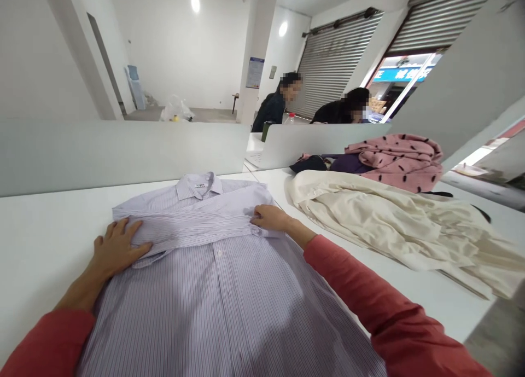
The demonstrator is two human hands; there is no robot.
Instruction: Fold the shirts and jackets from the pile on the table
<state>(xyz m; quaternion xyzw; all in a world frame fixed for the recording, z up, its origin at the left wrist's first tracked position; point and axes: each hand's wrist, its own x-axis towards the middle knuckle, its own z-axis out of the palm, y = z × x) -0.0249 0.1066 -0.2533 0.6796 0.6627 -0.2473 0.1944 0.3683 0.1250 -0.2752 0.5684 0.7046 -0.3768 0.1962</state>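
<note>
A striped button-up shirt [229, 289] lies front side up on the white table [36, 245], its collar pointing away from me. Its sleeves are laid across the chest, one over the other. At the left edge, my left hand [117, 248] rests with spread fingers on the folded sleeve fabric. My right hand [271, 218] has its fingers closed on the sleeve fabric near the shirt's right edge; the fingertips are partly hidden.
To the right lies a rumpled cream cloth [377, 213]. Behind it is a pink garment with dark marks [402, 158], beside dark clothing [311, 163]. A low partition [123, 152] borders the table's far side. Beyond it are two people [268, 111] and a dark green cup [266, 131].
</note>
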